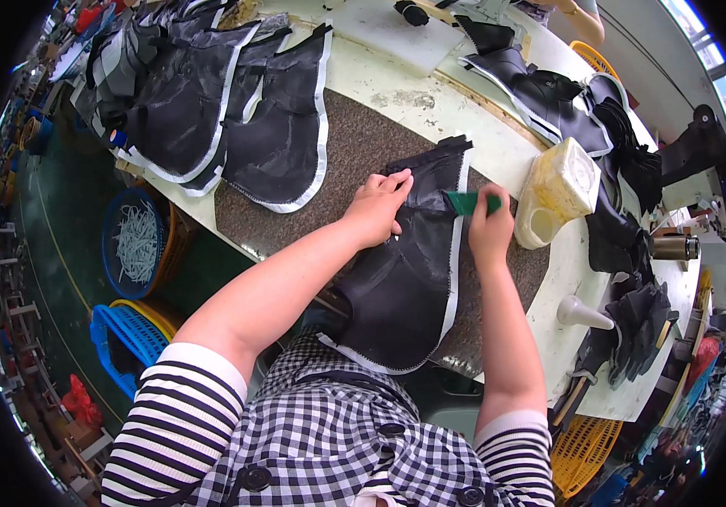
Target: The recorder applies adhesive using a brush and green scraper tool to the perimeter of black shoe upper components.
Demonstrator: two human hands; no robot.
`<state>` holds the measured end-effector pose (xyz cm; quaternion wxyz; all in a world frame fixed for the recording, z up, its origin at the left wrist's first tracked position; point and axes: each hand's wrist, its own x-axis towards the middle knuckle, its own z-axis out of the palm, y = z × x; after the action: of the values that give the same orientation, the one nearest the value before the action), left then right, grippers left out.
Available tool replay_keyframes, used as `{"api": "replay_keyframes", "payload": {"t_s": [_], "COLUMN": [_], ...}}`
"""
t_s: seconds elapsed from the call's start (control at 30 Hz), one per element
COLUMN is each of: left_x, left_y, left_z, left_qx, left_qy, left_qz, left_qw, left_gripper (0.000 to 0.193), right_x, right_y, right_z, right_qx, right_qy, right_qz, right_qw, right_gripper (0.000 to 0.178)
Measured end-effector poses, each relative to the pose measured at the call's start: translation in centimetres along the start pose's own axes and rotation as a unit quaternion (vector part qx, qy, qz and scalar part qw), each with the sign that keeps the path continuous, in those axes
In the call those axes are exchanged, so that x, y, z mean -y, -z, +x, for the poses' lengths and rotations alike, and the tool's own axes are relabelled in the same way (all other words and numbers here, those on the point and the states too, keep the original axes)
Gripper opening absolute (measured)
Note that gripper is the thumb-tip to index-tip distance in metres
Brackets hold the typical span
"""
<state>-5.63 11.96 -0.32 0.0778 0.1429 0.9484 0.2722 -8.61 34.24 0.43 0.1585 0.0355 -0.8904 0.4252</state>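
Note:
A black boot upper (401,287) with a white-edged zigzag border lies in front of me, its lower end overhanging the near table edge. My left hand (375,209) rests on its left side, fingers and thumb apart and pressed onto the surface. In my right hand (491,224) is a flat green brush (462,203), gripped at its right end. The brush's left tip meets the upper near its right edge; the tip itself is hard to make out. Just right of that hand stands a yellowed plastic glue container (555,190) with a round opening.
Under the upper lies a brown speckled mat (350,127). More black uppers (274,139) are piled at the far left, others (540,93) at the far right. A white cone-shaped object (582,313) is on the right. Baskets (130,338) stand below at left. Another person's arm (582,19) shows at the top.

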Motion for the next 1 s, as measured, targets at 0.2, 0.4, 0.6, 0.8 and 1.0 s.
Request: {"api": "replay_keyframes", "payload": {"t_s": [0.2,0.4,0.6,0.8,1.0], "left_x": [-0.1,0.1,0.7,-3.3,-7.9], "left_y": [-0.1,0.3,1.2,3.6,1.9], "left_z": [-0.2,0.2,2.7,-1.4,-9.0], "left_qx": [0.012,0.005,-0.225,-0.229,0.136], "left_qy": [0.002,-0.016,0.052,-0.103,-0.071], "left_qz": [0.028,0.031,-0.050,-0.092,0.245], "left_qw": [1.000,0.999,0.972,0.964,0.957], "left_gripper": [0.090,0.087,0.079,0.066,0.070], "right_x": [1.6,0.5,-1.0,-6.0,-6.2], "right_y": [-0.2,8.9,13.4,12.4,14.5], "right_z": [-0.2,-2.0,0.5,1.7,1.2], "right_qx": [0.037,0.018,-0.145,-0.118,-0.018], "right_qy": [0.145,0.061,-0.011,-0.127,-0.362], "right_qz": [-0.014,-0.256,-0.034,0.008,0.227], "right_qw": [0.989,0.965,0.989,0.985,0.904], "right_gripper": [0.009,0.013,0.016,0.013,0.022]}}
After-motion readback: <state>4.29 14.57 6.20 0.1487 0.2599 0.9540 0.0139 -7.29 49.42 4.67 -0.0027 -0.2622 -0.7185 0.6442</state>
